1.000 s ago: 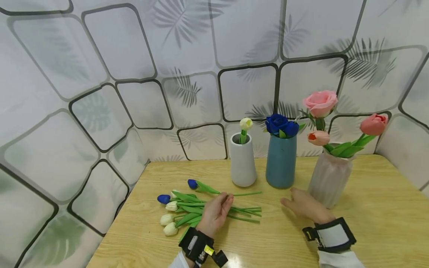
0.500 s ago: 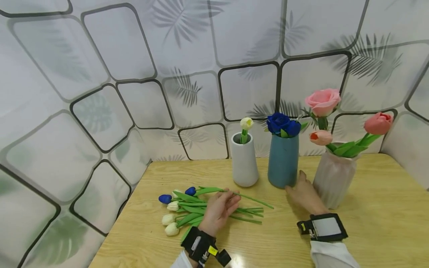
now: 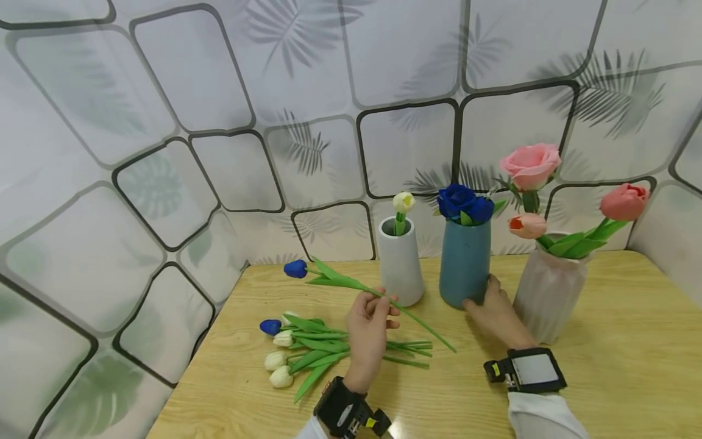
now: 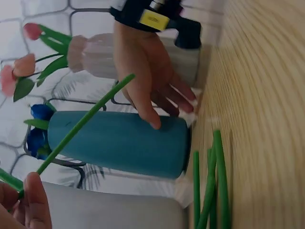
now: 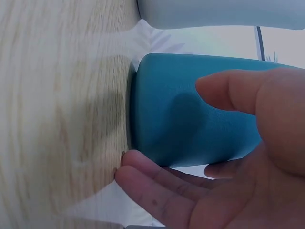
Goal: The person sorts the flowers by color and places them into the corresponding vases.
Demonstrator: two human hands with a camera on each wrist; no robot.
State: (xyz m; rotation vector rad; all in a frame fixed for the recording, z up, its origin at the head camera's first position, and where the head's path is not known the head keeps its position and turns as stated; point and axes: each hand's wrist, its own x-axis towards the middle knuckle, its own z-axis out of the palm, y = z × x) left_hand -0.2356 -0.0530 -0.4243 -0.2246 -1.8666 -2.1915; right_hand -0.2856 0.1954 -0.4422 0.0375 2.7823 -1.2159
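The blue tulip (image 3: 345, 280) has risen to the front left of the blue vase (image 3: 465, 265), pinched in the left hand (image 3: 368, 335), the right hand (image 3: 496, 314) loosely spread by the vase's base, seemingly a lifting step, the next move likely calling for turning the flower upright.

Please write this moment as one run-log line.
left hand: holds blue tulip above table | right hand: at base of teal vase, contact unclear | white tulips: lie on table

wood-grain table (image 3: 631, 366): three vases (image 3: 465, 262), pile of tulips (image 3: 323, 346)
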